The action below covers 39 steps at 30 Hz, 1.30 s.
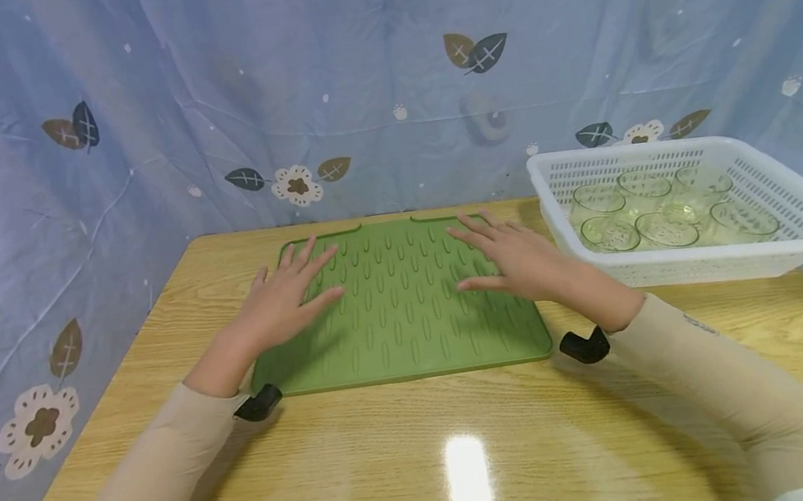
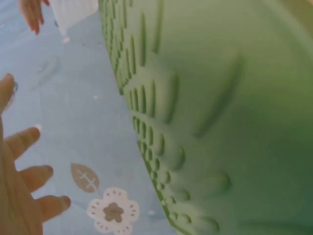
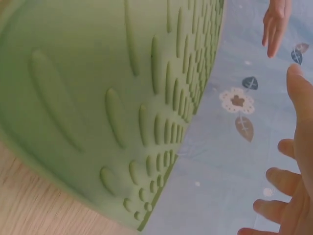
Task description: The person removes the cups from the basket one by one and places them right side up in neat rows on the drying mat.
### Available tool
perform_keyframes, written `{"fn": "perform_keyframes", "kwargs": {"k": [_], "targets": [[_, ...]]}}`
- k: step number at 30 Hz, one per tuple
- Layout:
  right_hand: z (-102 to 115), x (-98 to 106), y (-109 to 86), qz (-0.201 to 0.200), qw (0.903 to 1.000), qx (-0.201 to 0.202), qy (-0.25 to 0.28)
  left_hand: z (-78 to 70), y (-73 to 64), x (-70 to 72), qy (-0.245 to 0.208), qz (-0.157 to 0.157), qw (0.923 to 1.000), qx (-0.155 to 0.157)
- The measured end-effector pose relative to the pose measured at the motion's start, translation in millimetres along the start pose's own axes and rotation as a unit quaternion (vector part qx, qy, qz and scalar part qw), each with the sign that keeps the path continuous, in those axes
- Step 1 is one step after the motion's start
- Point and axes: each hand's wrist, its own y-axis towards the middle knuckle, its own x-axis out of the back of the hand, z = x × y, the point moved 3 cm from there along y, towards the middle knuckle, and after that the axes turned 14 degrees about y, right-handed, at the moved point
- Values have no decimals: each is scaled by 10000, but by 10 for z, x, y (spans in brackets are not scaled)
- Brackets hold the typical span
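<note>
1. Two hands, left hand and right hand, hover above the green mat; fingers straight and spread.
2. Mat: beneath both sets of fingers, its ribbed middle spanning the gap between them.
3. Mat front edge: on the wearer's side of the fingers; wood-grain surface continues from there.
4. White basket holding six glasses: right of the right fingers.
5. Curtain: beyond all fingers.

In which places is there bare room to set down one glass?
The middle of the mat, between left grip and right grip, is bare. So is the table on the near side of the mat, between the sleeves, and a strip at left, between mat and curtain. Crowded: the basket, holding glasses close together, and the mat-basket gap, under the right arm.
</note>
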Motion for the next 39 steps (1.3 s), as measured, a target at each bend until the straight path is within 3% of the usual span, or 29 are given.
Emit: {"fn": "perform_keyframes", "kwargs": {"k": [9,21,39], "targets": [[-22,93,-138,-441,9979,461,123,102,-137,9,-66,-163,9997,-149],[-155,269,-323,-646,9963,458,335,233,-272,20,-149,-135,9998,56],[-546,599,-731,-949,9873,-713,1056,360,-369,-78,-306,-68,9993,226]]}}
